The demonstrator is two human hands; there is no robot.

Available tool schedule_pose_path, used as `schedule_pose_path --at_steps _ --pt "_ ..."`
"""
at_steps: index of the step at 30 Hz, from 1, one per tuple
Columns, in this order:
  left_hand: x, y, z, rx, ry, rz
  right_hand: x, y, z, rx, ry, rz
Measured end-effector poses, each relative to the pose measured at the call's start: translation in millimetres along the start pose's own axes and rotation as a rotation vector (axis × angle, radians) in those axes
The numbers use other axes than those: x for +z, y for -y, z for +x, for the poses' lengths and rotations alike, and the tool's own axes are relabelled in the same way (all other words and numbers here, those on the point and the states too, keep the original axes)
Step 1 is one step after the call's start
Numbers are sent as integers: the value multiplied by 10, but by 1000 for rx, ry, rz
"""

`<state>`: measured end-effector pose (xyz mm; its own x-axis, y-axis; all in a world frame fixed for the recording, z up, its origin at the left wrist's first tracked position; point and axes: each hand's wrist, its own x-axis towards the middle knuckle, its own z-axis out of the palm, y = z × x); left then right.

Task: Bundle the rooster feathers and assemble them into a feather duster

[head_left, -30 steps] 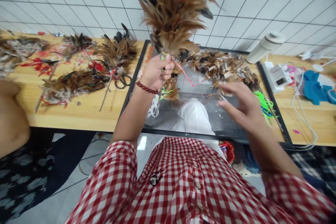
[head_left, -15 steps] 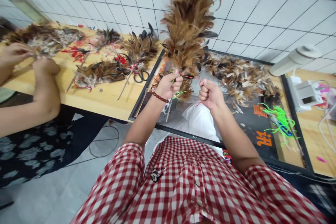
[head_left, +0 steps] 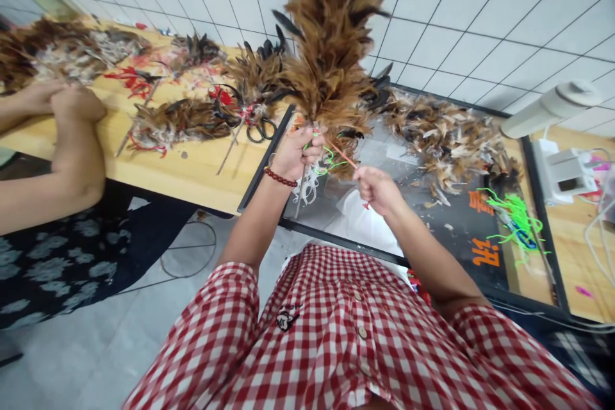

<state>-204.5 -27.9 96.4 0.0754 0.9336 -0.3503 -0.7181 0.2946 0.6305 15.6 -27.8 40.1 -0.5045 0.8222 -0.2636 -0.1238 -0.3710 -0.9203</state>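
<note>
My left hand (head_left: 296, 155) is closed round the base of a tall brown feather duster (head_left: 331, 45), held upright over the table's near edge. Green cord (head_left: 327, 160) and white cord hang from that grip. My right hand (head_left: 377, 187) is closed in a pinch on a thin red string (head_left: 343, 155), which runs taut up to the duster's base. A red bead bracelet sits on my left wrist.
A black-framed glass sheet (head_left: 461, 230) carries loose feathers (head_left: 446, 134) and green cord (head_left: 514, 218). Finished feather bundles (head_left: 182, 122) and scissors (head_left: 262, 130) lie on the wooden table (head_left: 192, 170). Another person's hands (head_left: 62, 102) work at left. A white lamp (head_left: 552, 106) stands right.
My right hand went from spread open over the glass to a fist on the red string, then slid lower and right. The duster leaned slightly left.
</note>
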Motion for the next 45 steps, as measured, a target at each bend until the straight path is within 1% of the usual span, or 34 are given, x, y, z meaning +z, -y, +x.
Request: schedule_pose_path --at_steps 2,3,5,6,7,8,10,11,12,13,15,16,18,20,21,22,23,24,26,27,28,30,31,34,36,39,41,45 --pt "-29 -18 -27 48 -57 30 132 -83 -60 -65 84 -187" --pt "-50 -30 -51 52 -85 43 172 -93 -74 -120 167 -314" --pt "-102 -56 -123 33 -135 55 166 -50 -44 -224 392 -572" --pt "-130 -68 -167 22 -158 56 124 -9 6 -270 451 -669" --pt "-156 -77 -212 14 -177 55 68 34 76 -319 438 -742" --pt "-179 -82 -254 10 -191 54 10 69 163 -372 357 -810" --pt "-206 -78 -317 5 -198 50 -68 95 353 -459 142 -1004" --pt "-208 -70 -333 1 -192 50 -77 85 438 -478 91 -1143" --pt "-203 -59 -339 -1 -183 51 -68 64 506 -472 92 -1296" --pt "-192 -45 -336 -1 -175 54 -53 42 549 -447 124 -1438" --pt "-162 -10 -313 10 -161 67 -49 25 553 -411 154 -1623" --pt "-147 10 -297 17 -158 77 -82 47 513 -422 145 -1660" --pt "-119 62 -261 31 -157 97 -228 178 367 -491 123 -1633" --pt "-91 129 -217 45 -160 112 -417 412 181 -582 88 -1536" --pt "-73 169 -187 48 -163 116 -489 549 93 -616 54 -1498" --pt "-50 211 -152 46 -165 117 -526 686 19 -656 48 -1465" --pt "-23 256 -112 43 -163 116 -522 810 -33 -705 93 -1441" --pt "10 302 -66 35 -157 114 -477 914 -58 -751 169 -1425" --pt "86 391 31 21 -138 107 -306 1043 -21 -813 316 -1435" --pt "126 431 74 17 -125 105 -207 1070 35 -824 342 -1467" --pt "164 467 111 10 -111 106 -117 1078 104 -826 337 -1510" --pt "229 521 150 -9 -88 121 5 1059 248 -817 276 -1607" --pt "253 539 151 -14 -78 133 34 1042 306 -812 245 -1648" --pt "302 560 95 8 -50 175 25 999 395 -814 166 -1724" --pt "321 557 38 25 -29 199 -8 981 404 -826 126 -1749" --pt "339 560 -22 16 -9 216 -30 949 403 -847 82 -1767" --pt "348 577 -34 9 -16 229 -24 924 405 -855 44 -1766" --pt "366 632 -17 28 -75 269 -33 896 386 -844 -24 -1752"
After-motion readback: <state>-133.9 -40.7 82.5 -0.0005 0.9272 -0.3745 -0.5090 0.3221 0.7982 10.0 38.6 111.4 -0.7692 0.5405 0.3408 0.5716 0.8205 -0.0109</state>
